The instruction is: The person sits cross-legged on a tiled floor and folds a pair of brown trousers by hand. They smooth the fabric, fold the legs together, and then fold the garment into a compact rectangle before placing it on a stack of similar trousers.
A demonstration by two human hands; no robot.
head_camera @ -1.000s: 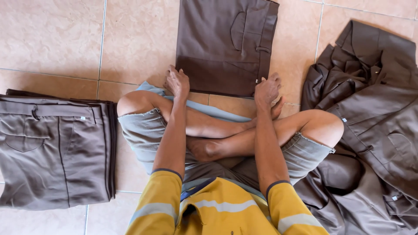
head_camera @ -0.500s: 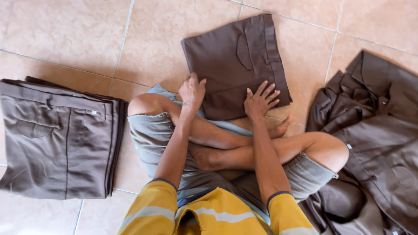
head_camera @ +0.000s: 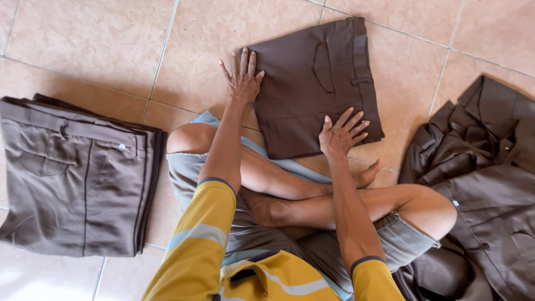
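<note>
Home-like room, glossy beige tiled floor [head_camera: 100, 50], person seated cross-legged, brown garments stacked [head_camera: 72, 178] and heaped [head_camera: 485, 184] beside them

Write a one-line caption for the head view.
Seated person presses left hand and right hand on folded brown trousers, between a folded stack and an unfolded pile.

Seated cross-legged, bare shins overlapped, knees out toward 9 and 3 o'clock. Both arms reach forward toward 12 o'clock, elbows near straight, yellow grey-striped sleeves ending above the elbow. Left hand [head_camera: 243, 78] palm down, flat, fingers [head_camera: 244, 58] extended and slightly spread, pointing to 12 o'clock, thumb out toward 1 o'clock. Right hand [head_camera: 340, 134] palm down, nearer the body, fingers [head_camera: 354, 120] fanned toward 1 to 2 o'clock. Neither hand curled around anything; both pressed flat.
</note>
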